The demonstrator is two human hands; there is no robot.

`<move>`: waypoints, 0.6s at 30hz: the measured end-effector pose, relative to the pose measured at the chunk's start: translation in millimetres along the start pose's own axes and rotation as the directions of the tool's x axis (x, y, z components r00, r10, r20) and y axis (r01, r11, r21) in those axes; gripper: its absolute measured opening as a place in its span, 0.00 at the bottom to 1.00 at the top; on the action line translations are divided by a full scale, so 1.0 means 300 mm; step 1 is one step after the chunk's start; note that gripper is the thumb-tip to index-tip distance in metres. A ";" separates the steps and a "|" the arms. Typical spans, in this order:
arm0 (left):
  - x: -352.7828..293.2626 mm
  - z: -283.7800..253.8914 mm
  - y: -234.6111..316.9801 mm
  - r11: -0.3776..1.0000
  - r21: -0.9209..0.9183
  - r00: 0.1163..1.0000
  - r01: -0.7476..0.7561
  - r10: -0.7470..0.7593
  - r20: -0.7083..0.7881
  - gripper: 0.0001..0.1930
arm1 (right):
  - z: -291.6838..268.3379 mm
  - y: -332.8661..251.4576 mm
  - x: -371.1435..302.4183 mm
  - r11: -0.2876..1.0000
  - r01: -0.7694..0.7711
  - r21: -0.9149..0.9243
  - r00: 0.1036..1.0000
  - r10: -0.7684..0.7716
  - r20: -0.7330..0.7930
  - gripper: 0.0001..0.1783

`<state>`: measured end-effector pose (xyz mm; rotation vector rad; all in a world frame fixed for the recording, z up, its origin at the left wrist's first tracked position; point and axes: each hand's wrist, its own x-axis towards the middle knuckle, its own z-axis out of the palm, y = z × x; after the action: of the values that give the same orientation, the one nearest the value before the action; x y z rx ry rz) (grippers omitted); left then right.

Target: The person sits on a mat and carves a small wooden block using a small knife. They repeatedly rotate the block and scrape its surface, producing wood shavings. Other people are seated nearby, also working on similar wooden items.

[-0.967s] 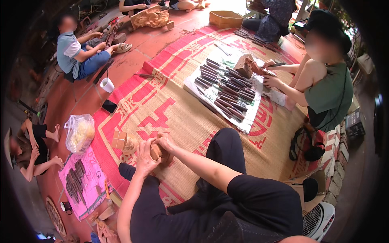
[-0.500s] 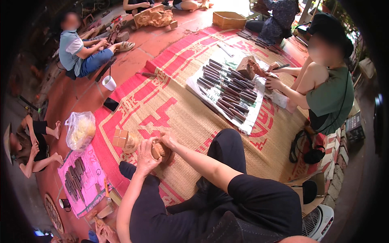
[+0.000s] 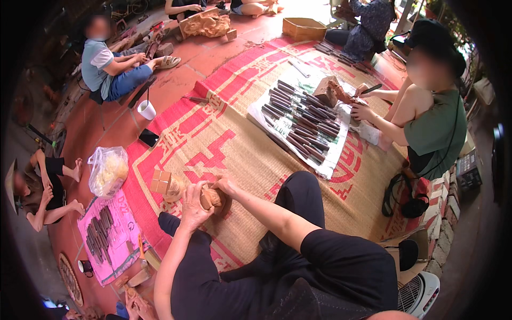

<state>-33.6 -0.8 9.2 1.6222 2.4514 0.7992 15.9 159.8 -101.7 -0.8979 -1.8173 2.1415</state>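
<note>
A small carved wooden piece stands on the mat between my legs, reddish brown with a rounded shape. My left hand is closed around its left side, fingers curled over the top. From the right, my right hand grips its upper far edge, fingers bent; whether a small tool is also in it I cannot make out. Just beyond my left hand lies a paler carved piece with a square block base. Both forearms reach in from the lower edge over my dark trousers.
A red-patterned straw mat covers the floor. Dark-handled carving tools lie on a white cloth, more tools on a pink cloth. Nearby are a phone, cup and plastic bag. A person carves wood at right.
My hands stay on the carved piece, which has turned slightly so more of its carved face shows. The whole view has shifted a little.
</note>
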 end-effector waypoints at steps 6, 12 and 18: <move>0.001 0.002 0.000 1.000 0.011 1.000 0.012 -0.012 -0.012 0.44 | 0.088 -0.047 -0.035 0.996 0.061 0.058 0.997 -0.063 0.034 0.11; 0.007 -0.014 0.028 0.999 -0.030 1.000 -0.011 0.010 -0.027 0.42 | 0.005 0.035 0.037 0.958 -0.017 -0.285 0.996 -0.008 -0.087 0.16; 0.001 -0.004 0.014 0.999 -0.033 1.000 -0.003 0.002 -0.028 0.43 | 0.030 -0.031 -0.016 0.997 0.072 -0.006 0.997 -0.072 0.008 0.12</move>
<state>-30.5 0.2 12.3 1.6145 2.4416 0.8647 12.6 152.1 -90.8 -0.8135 -1.8324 2.0993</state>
